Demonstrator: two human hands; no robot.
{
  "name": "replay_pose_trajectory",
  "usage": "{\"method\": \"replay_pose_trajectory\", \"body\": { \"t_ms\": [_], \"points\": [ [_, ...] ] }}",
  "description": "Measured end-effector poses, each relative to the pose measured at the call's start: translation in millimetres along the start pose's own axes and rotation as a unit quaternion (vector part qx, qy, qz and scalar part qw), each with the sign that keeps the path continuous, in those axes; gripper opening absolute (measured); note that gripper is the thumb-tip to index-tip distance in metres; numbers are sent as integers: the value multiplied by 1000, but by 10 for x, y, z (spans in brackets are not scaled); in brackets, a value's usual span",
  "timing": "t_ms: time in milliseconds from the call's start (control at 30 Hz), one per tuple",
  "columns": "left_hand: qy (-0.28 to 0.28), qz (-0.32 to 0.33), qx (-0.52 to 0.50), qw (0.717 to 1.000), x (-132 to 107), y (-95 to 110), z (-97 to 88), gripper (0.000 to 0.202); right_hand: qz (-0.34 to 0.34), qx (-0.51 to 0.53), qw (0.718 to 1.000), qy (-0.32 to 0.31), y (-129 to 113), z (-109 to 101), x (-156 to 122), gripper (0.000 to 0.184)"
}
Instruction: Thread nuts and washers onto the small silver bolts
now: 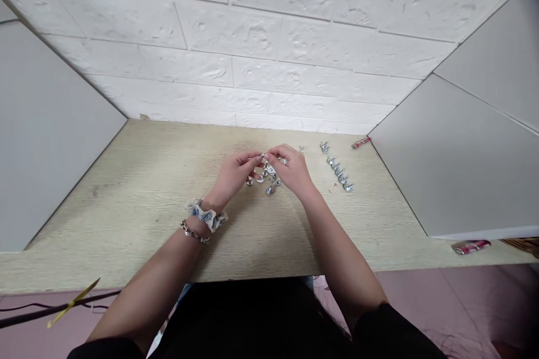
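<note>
The left hand [233, 175] and right hand [290, 169] meet, fingertips pinching a small silver fitting [263, 156]; a loose cluster of metal parts [266, 180] lies beneath on the wood-grain desk [105, 219]; a row of bolts [339, 173] stands right

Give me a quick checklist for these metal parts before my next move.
Small metal piece between the fingertips of the left hand and right hand, grip firm: cannot tell, too small to see.
Pile of metal parts under the hands, within reach: ok.
Row of metal parts on the right, lined up: ok.
Red-and-silver tube away from the table's front edge: not ok, it lies close to that edge.
Chain bracelet clear of the pile: ok.
</note>
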State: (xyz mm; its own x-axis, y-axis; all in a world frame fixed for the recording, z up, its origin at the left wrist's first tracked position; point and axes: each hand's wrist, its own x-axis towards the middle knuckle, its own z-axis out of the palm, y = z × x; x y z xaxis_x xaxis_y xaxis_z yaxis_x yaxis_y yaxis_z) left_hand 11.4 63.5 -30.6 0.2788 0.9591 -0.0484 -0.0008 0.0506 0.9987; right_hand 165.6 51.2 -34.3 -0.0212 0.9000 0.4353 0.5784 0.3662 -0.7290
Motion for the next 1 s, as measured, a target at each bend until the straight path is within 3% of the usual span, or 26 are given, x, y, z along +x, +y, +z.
{"method": "replay_pose_trajectory", "body": {
  "t_ms": [200,333,467,633,833,1000],
  "points": [
    [-8,26,59,998,12,-10,-10,16,37,18,999,-23,0,22,-5,18],
    [7,4,92,996,26,-25,-6,31,32,-11,999,-2,7,20,5,16],
    [47,23,137,989,26,-23,-26,42,23,-89,996,16,91,-9,35,14],
    [68,79,259,960,22,-38,-43,35,35,-212,977,14,172,-28,32,14],
    [53,108,337,934,23,-65,-29,31,21,-327,945,-16,252,69,-14,20],
    [40,141,365,919,30,-101,-27,30,24,-334,942,-29,309,138,-16,20]
  ]
}}
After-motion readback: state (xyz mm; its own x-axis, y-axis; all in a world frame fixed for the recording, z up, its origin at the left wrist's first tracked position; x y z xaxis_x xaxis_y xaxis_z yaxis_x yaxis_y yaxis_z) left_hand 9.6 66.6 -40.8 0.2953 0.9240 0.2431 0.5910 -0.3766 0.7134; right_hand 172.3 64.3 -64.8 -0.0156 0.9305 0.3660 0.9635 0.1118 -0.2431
